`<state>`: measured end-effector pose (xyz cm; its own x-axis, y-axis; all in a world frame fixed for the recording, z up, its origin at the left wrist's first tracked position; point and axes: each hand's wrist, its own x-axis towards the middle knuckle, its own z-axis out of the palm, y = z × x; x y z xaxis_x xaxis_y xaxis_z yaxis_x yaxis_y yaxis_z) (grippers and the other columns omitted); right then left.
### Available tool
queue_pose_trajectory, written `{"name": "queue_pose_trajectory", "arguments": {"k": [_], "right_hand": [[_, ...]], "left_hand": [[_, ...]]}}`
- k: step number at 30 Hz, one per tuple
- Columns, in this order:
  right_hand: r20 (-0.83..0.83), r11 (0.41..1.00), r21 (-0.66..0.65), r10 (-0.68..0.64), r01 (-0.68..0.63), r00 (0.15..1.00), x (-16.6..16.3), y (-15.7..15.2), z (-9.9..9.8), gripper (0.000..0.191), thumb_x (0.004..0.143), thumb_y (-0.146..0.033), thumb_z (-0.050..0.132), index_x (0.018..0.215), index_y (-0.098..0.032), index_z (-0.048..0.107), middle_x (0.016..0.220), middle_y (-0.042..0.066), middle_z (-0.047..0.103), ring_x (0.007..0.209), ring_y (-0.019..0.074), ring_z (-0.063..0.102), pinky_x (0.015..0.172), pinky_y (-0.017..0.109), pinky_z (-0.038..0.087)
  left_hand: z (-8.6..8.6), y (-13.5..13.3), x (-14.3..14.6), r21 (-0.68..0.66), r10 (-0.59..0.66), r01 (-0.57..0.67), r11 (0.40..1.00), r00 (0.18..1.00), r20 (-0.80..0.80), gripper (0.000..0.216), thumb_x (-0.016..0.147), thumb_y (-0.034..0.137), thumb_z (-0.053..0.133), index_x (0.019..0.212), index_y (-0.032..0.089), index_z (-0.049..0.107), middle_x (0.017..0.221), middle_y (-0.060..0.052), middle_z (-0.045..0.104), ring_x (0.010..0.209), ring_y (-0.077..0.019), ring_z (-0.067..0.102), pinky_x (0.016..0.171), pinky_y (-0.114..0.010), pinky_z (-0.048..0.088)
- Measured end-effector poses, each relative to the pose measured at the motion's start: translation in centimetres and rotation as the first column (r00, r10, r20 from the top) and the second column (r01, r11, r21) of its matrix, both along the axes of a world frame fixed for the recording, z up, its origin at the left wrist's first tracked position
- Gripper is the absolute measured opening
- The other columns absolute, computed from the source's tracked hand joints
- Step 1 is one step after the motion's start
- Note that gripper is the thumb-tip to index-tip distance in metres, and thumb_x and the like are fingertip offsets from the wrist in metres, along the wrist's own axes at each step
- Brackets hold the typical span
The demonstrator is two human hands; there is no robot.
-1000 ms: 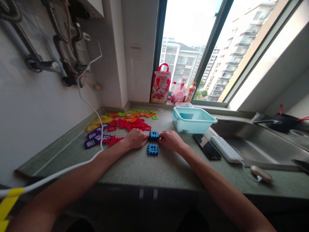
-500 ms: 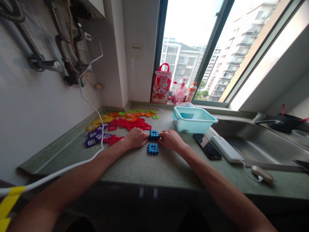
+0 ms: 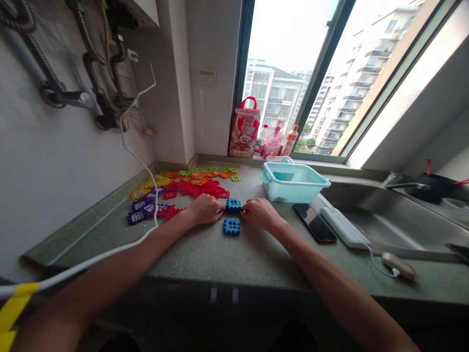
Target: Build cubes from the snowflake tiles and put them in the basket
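A blue interlocking window-shaped block (image 3: 233, 205) stands on the counter between my two hands. My left hand (image 3: 208, 209), fingers curled, grips its left edge. On the opposite edge, my right hand (image 3: 258, 212) pinches it with closed fingers. The block looks thick, perhaps several pieces together; I cannot tell how many. A second blue window block (image 3: 232, 226) lies just nearer to me, apart from both hands. Beyond my left hand spread flat red pieces (image 3: 200, 188), with purple pieces (image 3: 142, 208) further left.
Yellow pieces (image 3: 148, 185), orange and green pieces lie at the back left. A turquoise tub (image 3: 296, 176) stands right of centre, beside a phone (image 3: 314, 222), a white power strip (image 3: 344, 226) and the sink (image 3: 395, 215). A white cable (image 3: 113, 253) crosses above my left arm.
Both hands keep their hold on the blue block at almost the same spot. The view shifts very slightly; nothing else has visibly moved.
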<state>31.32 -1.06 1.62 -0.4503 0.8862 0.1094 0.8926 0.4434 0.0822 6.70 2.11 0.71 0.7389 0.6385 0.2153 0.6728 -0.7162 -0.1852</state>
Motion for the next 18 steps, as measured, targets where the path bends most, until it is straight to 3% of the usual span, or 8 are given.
{"name": "queue_pose_trajectory", "arguments": {"k": [4, 6, 9, 12, 18], "right_hand": [[-0.039, 1.0, -0.022, 0.004, -0.005, 0.999, 0.5, 0.3, -0.2, 0.028, 0.097, -0.037, 0.057, 0.096, -0.023, 0.082, 0.097, 0.009, 0.079, 0.087, 0.0229, 0.073, 0.075, 0.028, 0.047], [-0.123, 1.0, -0.02, -0.004, 0.001, 0.992, 1.3, 0.5, -0.2, 0.03, 0.095, -0.042, 0.062, 0.112, -0.023, 0.078, 0.103, 0.008, 0.078, 0.091, 0.0233, 0.073, 0.079, 0.029, 0.05], [-0.32, 0.998, 0.036, 0.066, -0.057, 0.945, 2.4, 1.0, 0.2, 0.059, 0.087, -0.044, 0.074, 0.14, -0.022, 0.061, 0.126, 0.01, 0.072, 0.107, 0.0234, 0.071, 0.092, 0.032, 0.052], [-0.404, 0.986, 0.028, 0.16, -0.163, 0.901, 2.4, 2.0, 1.3, 0.078, 0.08, -0.041, 0.08, 0.149, -0.022, 0.05, 0.139, 0.012, 0.064, 0.12, 0.0239, 0.067, 0.103, 0.035, 0.05], [-0.101, 0.964, -0.159, 0.197, -0.211, 0.975, -1.3, 4.6, 3.3, 0.088, 0.074, -0.046, 0.083, 0.151, -0.02, 0.05, 0.136, 0.015, 0.068, 0.12, 0.0313, 0.067, 0.096, 0.036, 0.052]], "left_hand": [[-0.1, 0.1, 0.0, 0.005, -0.004, 0.004, 1.0, 1.0, 0.011, 0.028, 0.093, 0.034, 0.055, 0.089, 0.023, 0.08, 0.075, -0.011, 0.076, 0.067, -0.0248, 0.071, 0.062, -0.031, 0.047], [-0.1, 0.3, -0.1, 0.017, -0.005, 0.005, 1.0, 1.0, 0.018, 0.029, 0.092, 0.036, 0.055, 0.093, 0.024, 0.081, 0.074, -0.011, 0.076, 0.067, -0.0256, 0.071, 0.061, -0.031, 0.046], [0.1, 0.7, -0.6, 0.021, -0.005, 0.004, 1.0, 0.999, 0.037, 0.029, 0.09, 0.038, 0.056, 0.094, 0.026, 0.082, 0.073, -0.01, 0.076, 0.067, -0.0256, 0.071, 0.061, -0.031, 0.046], [0.5, 1.1, -1.4, 0.019, -0.01, 0.009, 1.0, 0.998, 0.065, 0.03, 0.089, 0.038, 0.056, 0.091, 0.025, 0.083, 0.073, -0.01, 0.076, 0.067, -0.0249, 0.071, 0.061, -0.031, 0.046], [0.8, 1.9, -2.9, 0.027, 0.013, -0.018, 0.999, 0.987, 0.159, 0.03, 0.087, 0.035, 0.056, 0.085, 0.022, 0.082, 0.071, -0.01, 0.076, 0.065, -0.0235, 0.07, 0.065, -0.032, 0.048]]}}
